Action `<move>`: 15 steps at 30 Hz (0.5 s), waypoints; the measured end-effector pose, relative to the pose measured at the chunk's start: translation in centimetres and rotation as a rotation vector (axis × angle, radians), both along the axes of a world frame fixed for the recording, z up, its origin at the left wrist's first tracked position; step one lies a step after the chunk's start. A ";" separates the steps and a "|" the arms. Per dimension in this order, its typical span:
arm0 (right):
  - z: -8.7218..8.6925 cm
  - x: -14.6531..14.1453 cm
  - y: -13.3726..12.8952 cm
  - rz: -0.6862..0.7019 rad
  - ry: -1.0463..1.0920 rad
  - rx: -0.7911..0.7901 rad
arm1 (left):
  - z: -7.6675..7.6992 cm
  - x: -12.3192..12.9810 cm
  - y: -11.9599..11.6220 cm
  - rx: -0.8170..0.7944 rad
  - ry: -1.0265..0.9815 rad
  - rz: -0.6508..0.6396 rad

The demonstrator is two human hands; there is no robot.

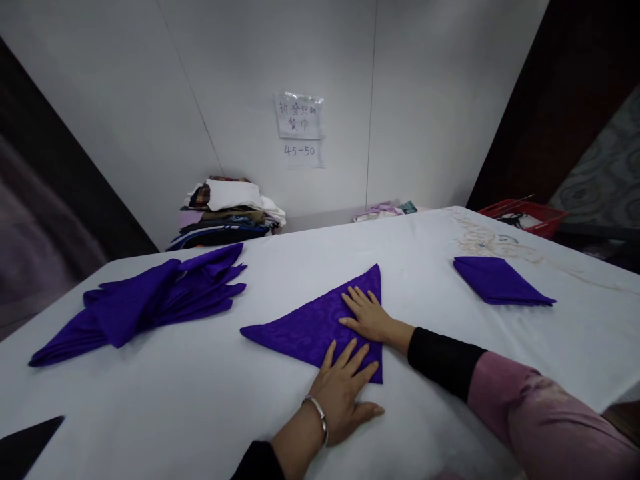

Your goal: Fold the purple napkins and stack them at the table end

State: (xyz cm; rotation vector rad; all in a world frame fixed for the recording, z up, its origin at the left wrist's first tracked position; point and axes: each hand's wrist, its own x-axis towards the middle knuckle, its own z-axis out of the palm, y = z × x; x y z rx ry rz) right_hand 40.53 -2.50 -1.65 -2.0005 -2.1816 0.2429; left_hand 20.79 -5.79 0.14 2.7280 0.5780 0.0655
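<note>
A purple patterned cloth napkin, folded into a triangle, lies flat on the white tablecloth. Its long point faces left and its straight edge is at the right. My left hand, with a silver bangle at the wrist, rests with spread fingers on the napkin's lower edge; the thumb is on the tablecloth. Across the upper right part of the same napkin lies my right hand, palm down with its fingers stretched out. Neither hand grips anything.
Loose purple napkins lie heaped at the left. A folded purple napkin is at the right. Behind stand a stack of folded clothes, a lilac cloth and a red basket. Paper signs hang on the wall.
</note>
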 end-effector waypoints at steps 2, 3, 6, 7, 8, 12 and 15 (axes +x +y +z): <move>-0.1 1.2 1.0 -0.054 -0.030 -0.009 | -0.2 0.0 0.1 0.029 -0.023 -0.013; -0.1 1.9 1.6 -0.078 -0.040 -0.016 | -0.3 -0.1 0.2 0.027 -0.024 -0.028; 0.1 3.8 3.5 -0.166 -0.053 -0.043 | -0.6 -0.1 0.4 -0.010 -0.015 -0.055; 0.2 4.5 4.1 -0.200 -0.052 -0.049 | -0.7 -0.1 0.4 -0.021 -0.012 -0.058; 0.2 5.1 4.6 -0.232 -0.049 -0.054 | -0.7 -0.1 0.5 -0.033 -0.012 -0.058; 0.3 7.5 6.6 -0.304 -0.031 -0.061 | -0.4 -0.2 0.6 -0.116 -0.011 -0.066; 0.4 9.3 7.7 -0.341 -0.012 -0.069 | 0.3 -0.2 0.5 -0.181 -0.006 -0.066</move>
